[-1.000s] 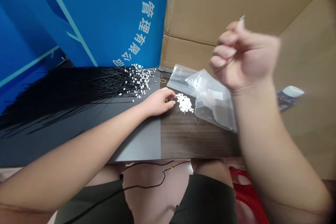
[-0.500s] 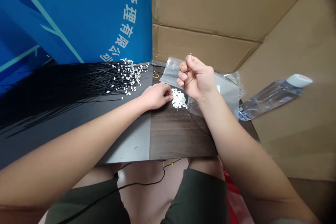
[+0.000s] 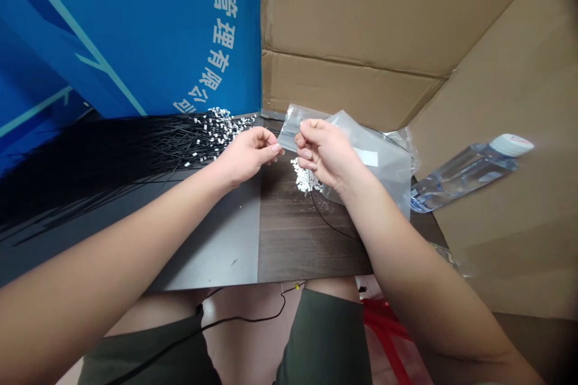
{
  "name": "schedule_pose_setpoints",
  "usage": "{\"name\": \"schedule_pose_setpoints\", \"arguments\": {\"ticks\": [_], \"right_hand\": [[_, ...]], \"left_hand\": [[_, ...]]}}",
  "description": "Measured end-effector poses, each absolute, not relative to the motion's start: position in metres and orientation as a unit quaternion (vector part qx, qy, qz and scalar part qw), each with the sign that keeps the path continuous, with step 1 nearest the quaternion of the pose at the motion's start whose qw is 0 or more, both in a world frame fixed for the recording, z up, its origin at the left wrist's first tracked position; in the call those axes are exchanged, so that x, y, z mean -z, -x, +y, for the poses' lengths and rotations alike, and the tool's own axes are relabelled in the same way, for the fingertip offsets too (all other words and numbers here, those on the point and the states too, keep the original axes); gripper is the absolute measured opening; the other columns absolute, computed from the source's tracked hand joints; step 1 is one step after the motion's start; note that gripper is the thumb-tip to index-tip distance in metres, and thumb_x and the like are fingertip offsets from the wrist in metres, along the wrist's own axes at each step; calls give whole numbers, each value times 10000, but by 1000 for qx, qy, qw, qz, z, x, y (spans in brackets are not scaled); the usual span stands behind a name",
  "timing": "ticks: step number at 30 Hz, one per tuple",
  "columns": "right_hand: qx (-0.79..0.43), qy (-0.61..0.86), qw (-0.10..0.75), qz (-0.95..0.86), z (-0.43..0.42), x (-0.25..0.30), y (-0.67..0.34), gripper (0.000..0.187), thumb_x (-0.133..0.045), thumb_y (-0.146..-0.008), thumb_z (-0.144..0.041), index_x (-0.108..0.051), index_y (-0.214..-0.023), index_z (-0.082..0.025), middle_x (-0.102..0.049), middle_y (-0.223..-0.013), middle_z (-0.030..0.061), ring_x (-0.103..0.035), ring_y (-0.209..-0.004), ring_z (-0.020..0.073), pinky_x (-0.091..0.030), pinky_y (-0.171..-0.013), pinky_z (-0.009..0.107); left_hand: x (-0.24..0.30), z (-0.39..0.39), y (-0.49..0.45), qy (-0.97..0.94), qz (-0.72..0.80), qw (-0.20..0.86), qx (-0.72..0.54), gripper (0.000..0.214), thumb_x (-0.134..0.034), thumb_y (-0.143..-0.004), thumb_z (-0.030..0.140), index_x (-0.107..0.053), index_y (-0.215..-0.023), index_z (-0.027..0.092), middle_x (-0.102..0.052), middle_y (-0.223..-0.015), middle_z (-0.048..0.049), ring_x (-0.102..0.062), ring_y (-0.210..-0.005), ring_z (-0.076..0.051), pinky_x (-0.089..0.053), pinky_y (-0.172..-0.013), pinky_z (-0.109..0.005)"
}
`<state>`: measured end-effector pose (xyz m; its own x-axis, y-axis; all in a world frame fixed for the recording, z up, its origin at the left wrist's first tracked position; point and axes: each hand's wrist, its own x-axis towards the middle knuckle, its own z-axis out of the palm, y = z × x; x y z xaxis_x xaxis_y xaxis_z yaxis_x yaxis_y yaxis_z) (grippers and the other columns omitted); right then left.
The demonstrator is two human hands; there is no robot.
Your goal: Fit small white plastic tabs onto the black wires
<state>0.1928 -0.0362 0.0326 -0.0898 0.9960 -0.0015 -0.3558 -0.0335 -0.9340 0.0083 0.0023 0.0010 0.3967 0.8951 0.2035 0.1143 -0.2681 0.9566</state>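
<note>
My right hand is closed in a pinch on a thin black wire, which hangs below the fist and curves right towards my forearm. The wire's upper end is hidden by my fingers. To its left, my left hand has thumb and forefinger pressed together, and whatever small thing is between them is too small to make out. A pile of tiny white pieces lies on the dark wood surface just below my hands. Behind my left hand spreads a large bundle of black wires, many with white tips.
Clear plastic bags lie under and behind my right wrist. A water bottle with a white cap is at the right, by the cardboard wall. A blue printed panel stands behind the wires. A black cable hangs below the table edge.
My left hand has lifted from the white pile and moved up and left. My right hand has come lower and slightly left, still with the wire, bringing the two hands closer in height.
</note>
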Motion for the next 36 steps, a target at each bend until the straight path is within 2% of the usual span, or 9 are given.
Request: {"name": "schedule_pose_setpoints", "arguments": {"ticks": [5, 9, 13, 18, 23, 27, 31, 36], "right_hand": [[-586, 412, 539, -442, -36, -21, -180, 197, -761, -937, -264, -584, -875, -204, -570, -639, -48, -379, -469, 53, -264, -421, 205], [-545, 423, 529, -494, -36, -14, -177, 323, -887, -812, -403, -666, -939, -204, -603, -657, -41, -448, -525, 72, -294, -442, 216], [-481, 427, 523, -559, -35, -9, -177, 397, -908, -752, -488, -729, -954, -198, -655, -716, -15, -547, -623, 108, -366, -494, 244], [-368, 418, 526, -643, -32, 0, -176, 276, -832, -832, -437, -740, -927, -195, -739, -861, 20, -624, -744, 139, -500, -685, 309], [-281, 422, 521, -686, -32, 6, -176, 163, -724, -910, -370, -714, -937, -209, -739, -850, 12, -639, -765, 158, -504, -729, 337], [-286, 417, 518, -690, -34, 6, -176, 138, -688, -948, -352, -689, -948, -214, -760, -897, 20, -670, -794, 165, -508, -753, 340], [-299, 423, 514, -683, -38, 5, -175, 146, -683, -977, -385, -686, -961, -240, -758, -912, 15, -680, -834, 171, -516, -802, 342], [-308, 433, 517, -671, -41, 4, -173, 134, -725, -955, -379, -708, -933, -248, -758, -899, 21, -698, -850, 193, -539, -827, 362]], "left_hand": [[-16, -7, 6, -624, 331, 518, -483, 313, -905, -763, 289, -650, -893, 164, -717, -835, -40, -677, -755, -147, -541, -741, -306], [-15, -12, 12, -622, 348, 495, -498, 360, -939, -731, 283, -651, -915, 168, -722, -807, -21, -703, -740, -151, -572, -748, -315], [-16, -15, 13, -633, 366, 484, -481, 312, -911, -763, 258, -661, -928, 168, -736, -784, -32, -728, -758, -168, -576, -735, -309], [-14, -17, 14, -603, 359, 528, -478, 314, -910, -749, 218, -649, -915, 163, -724, -746, -23, -721, -728, -159, -581, -727, -305], [-10, -17, 15, -551, 341, 596, -474, 295, -907, -732, 199, -684, -919, 155, -737, -818, -29, -711, -727, -137, -570, -730, -290], [-8, -15, 16, -528, 335, 637, -451, 257, -901, -765, 289, -739, -910, 152, -770, -897, -55, -699, -737, -127, -558, -732, -282], [-5, -14, 18, -535, 340, 645, -426, 310, -911, -771, 413, -782, -896, 161, -786, -929, -74, -685, -734, -129, -556, -724, -289], [-4, -14, 18, -563, 349, 623, -416, 315, -933, -741, 415, -800, -855, 154, -786, -887, -82, -667, -715, -129, -536, -695, -281]]}}
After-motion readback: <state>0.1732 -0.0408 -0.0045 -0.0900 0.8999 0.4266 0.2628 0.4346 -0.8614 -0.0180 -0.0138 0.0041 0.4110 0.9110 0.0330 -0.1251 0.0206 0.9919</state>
